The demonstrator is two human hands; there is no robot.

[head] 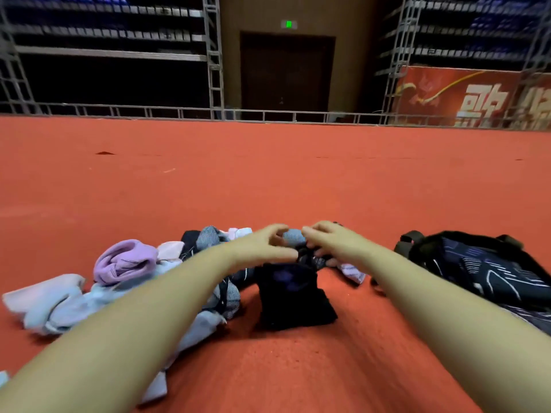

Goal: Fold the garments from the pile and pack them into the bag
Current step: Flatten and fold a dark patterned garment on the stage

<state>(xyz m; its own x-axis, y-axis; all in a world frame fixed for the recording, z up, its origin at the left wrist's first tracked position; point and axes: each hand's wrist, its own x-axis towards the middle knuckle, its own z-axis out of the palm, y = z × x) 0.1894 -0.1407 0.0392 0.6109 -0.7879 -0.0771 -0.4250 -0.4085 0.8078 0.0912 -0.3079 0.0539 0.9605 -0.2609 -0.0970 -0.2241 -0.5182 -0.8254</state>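
Both hands out over the red floor (268, 180): left hand (262, 245) and right hand (328, 239) with fingers curled, pinching a dark garment (293, 296) lifted between them. Pile (125, 281) lying left of the garment, dark bag (483, 269) right, near the right forearm.

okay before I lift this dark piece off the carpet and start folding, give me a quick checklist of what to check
1. Both hands on the dark garment: left hand and right hand sit at its top edge, ok.
2. Grip firm: cannot tell, fingers blurred.
3. Garment free of the pile: cannot tell, their edges meet.
4. Bare carpet for folding: ok.
5. Bag nearby on the right: ok.
6. Bag open: cannot tell.
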